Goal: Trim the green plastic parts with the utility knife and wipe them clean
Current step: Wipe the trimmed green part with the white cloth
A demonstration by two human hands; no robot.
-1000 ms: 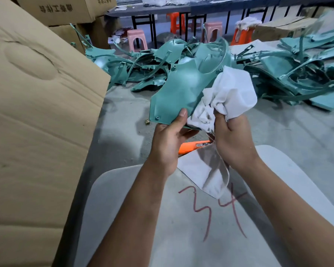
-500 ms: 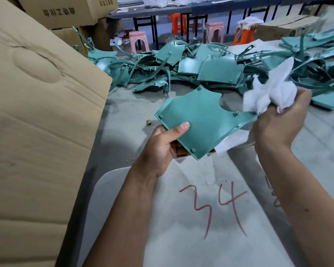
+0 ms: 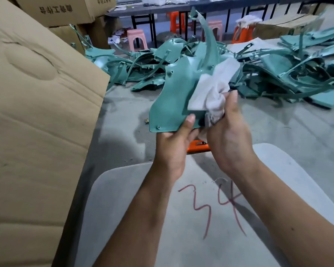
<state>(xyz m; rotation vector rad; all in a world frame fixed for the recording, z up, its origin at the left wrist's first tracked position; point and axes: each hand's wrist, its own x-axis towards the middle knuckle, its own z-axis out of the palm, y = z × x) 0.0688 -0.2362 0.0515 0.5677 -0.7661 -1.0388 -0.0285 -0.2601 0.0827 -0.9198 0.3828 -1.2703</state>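
While the left hand [image 3: 178, 145] gripped the lower edge of a green plastic part [image 3: 174, 97], thumb pressed on its near face and fingers curled behind, the right hand [image 3: 228, 132] clutched a bunched white cloth [image 3: 212, 89] against that part's right side, so the step in hand looked to be the wiping, not the trimming. The part stood nearly upright in front of the person, held above the grey floor [image 3: 123, 116], its narrow curved arm rising toward the pile of green parts [image 3: 278, 74] lying well beyond. An orange utility knife [image 3: 198, 146] lay below the 2 hands, partly hidden by them and gripped by neither. Both forearms reached forward over a pale board [image 3: 143, 218] marked 34 in red. Next, judging by this, the cloth would need drawing across the remaining face while the left hand turned the part to expose unwiped areas.
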